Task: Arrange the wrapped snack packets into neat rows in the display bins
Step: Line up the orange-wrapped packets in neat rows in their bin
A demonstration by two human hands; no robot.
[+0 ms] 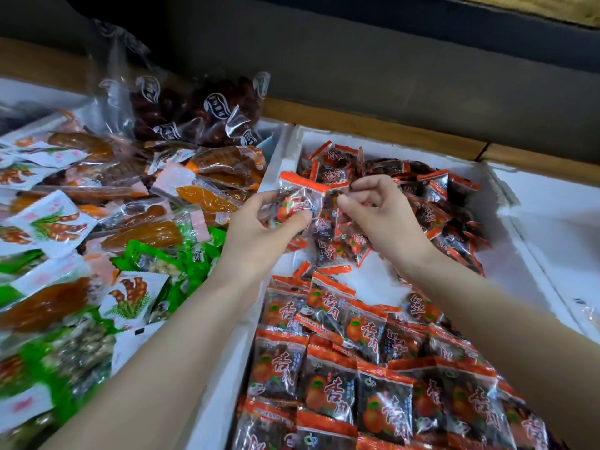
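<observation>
A white foam bin holds several small clear packets with orange-red edges and dark fruit inside. Near me they lie in tidy overlapping rows; at the far end they sit in a loose heap. My left hand grips one such packet above the bin's left side. Just to its right, my right hand pinches the edge of another packet between thumb and fingers. A bare patch of the bin floor shows between the rows and the heap.
To the left, a second bin is piled with mixed snacks: orange dried-fruit packets, green packets, white packets with a brown pod picture. Bags of dark red fruit stand behind. Another white bin lies right.
</observation>
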